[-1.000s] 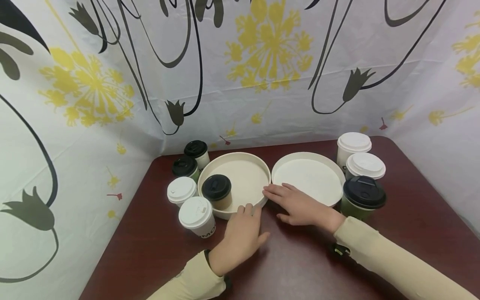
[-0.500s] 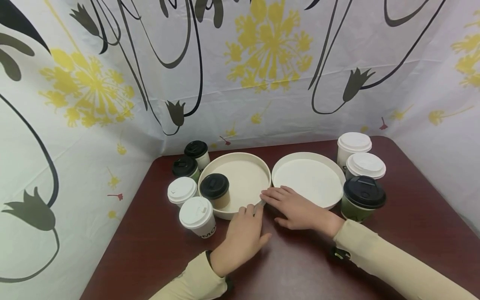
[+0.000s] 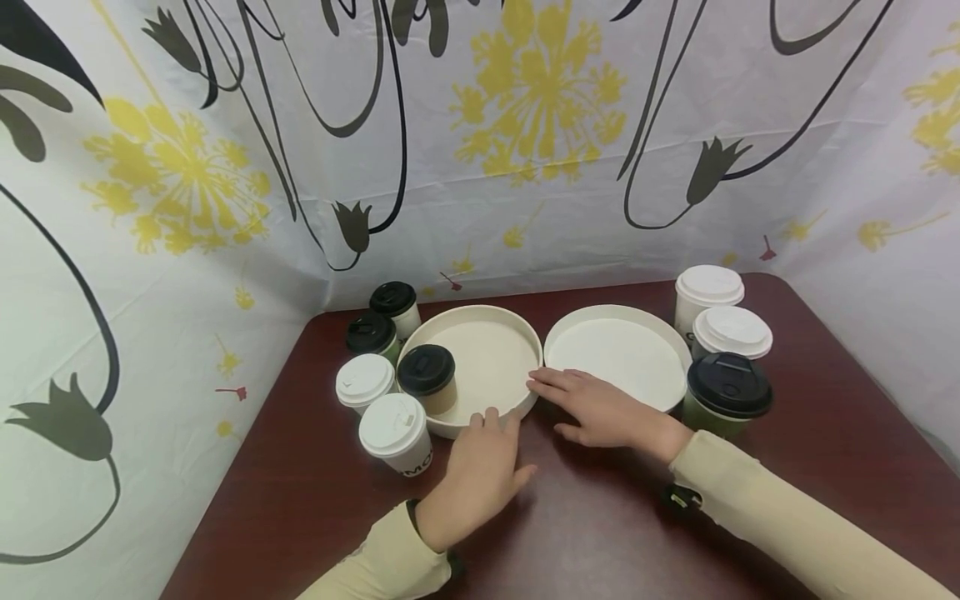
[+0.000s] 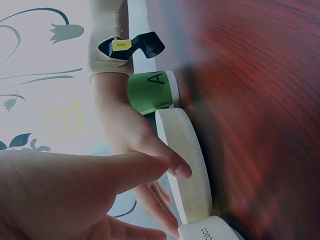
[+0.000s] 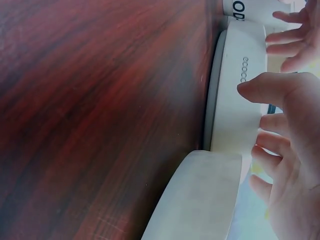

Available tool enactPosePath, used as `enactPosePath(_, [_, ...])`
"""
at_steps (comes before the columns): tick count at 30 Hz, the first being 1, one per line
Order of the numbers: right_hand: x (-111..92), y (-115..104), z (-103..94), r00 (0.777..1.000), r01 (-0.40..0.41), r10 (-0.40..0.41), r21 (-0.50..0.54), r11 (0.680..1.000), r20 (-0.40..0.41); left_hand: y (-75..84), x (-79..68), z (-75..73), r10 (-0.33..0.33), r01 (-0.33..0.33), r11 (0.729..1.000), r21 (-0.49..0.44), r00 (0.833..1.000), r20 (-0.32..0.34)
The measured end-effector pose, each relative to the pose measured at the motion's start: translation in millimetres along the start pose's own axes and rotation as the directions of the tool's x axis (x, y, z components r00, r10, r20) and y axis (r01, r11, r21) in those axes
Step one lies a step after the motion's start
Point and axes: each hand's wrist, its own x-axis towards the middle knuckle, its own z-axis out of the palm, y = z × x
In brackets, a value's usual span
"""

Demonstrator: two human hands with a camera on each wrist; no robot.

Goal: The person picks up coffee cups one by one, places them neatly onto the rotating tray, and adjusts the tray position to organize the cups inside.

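A round cream tray (image 3: 491, 350) lies left of a matching whiter tray (image 3: 615, 350), their rims side by side. Inside the left tray stands a tan paper coffee cup (image 3: 438, 396) with a black lid, toward its left wall. My left hand (image 3: 476, 479) rests its fairly straight fingertips at the front rim of that tray, thumb spread to the right. My right hand (image 3: 600, 408) touches the same tray's right-front rim with extended fingers. In the right wrist view, the right thumb lies close to the "ecoco" lettering on the tray wall (image 5: 240, 100).
Left of the trays stand two white-lidded cups, one nearer (image 3: 393, 433) and one behind (image 3: 363, 382), plus two black-lidded cups farther back (image 3: 371, 333). On the right are two white-lidded cups (image 3: 708, 287) and a green black-lidded cup (image 3: 726, 396). A patterned curtain (image 3: 420, 167) borders the brown table.
The tan cup has shifted slightly left and away inside the left tray. My right hand dipped toward me, then went back to the rim; my left hand moved only a little.
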Motion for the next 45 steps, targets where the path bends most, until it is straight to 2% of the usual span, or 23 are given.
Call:
enactPosePath(8, [1,4,0.4,1.000,-0.017,0.017,-0.005,1.000,-0.004,-2.1,-1.4,-2.0,-0.017,0.018,1.000,-0.011,1.000,0.014])
enactPosePath(14, [1,4,-0.3,1.000,0.004,-0.005,-0.002,1.000,-0.012,-4.6,-2.1,-2.9,-0.017,0.017,1.000,-0.010,1.000,0.015])
enactPosePath(21, [1,3,-2.5,0.999,-0.015,0.016,-0.014,1.000,0.033,-12.2,-3.1,-7.6,-0.032,0.032,0.999,-0.040,0.999,0.003])
enactPosePath(24, [2,1,-2.6,0.999,-0.012,0.012,-0.009,1.000,0.034,-21.8,-4.7,-16.1,-0.057,0.055,0.996,-0.076,0.998,-0.025])
enactPosePath(27, [2,0,-2.1,1.000,-0.004,0.004,-0.010,1.000,0.027,-35.9,-6.6,-28.2,-0.093,0.085,0.992,-0.093,0.992,-0.087])
enactPosePath(30, [2,-1,-1.5,1.000,0.001,0.000,-0.018,1.000,0.024,-51.6,-8.6,-39.8,-0.143,0.131,0.987,-0.091,0.980,-0.141])
enactPosePath(34, [3,-2,-1.3,1.000,0.001,-0.001,-0.021,1.000,0.025,-72.5,-13.0,-51.1,-0.225,0.210,0.972,-0.103,0.959,-0.173])
enactPosePath(39, [2,-5,-1.1,1.000,0.001,0.000,-0.026,1.000,0.025,-92.9,-18.3,-56.2,-0.315,0.305,0.948,-0.091,0.940,-0.130])
enactPosePath(45, [1,-5,-0.7,1.000,-0.005,0.006,-0.048,0.999,0.025,-102.4,-21.0,-51.3,-0.345,0.341,0.935,-0.101,0.938,-0.025])
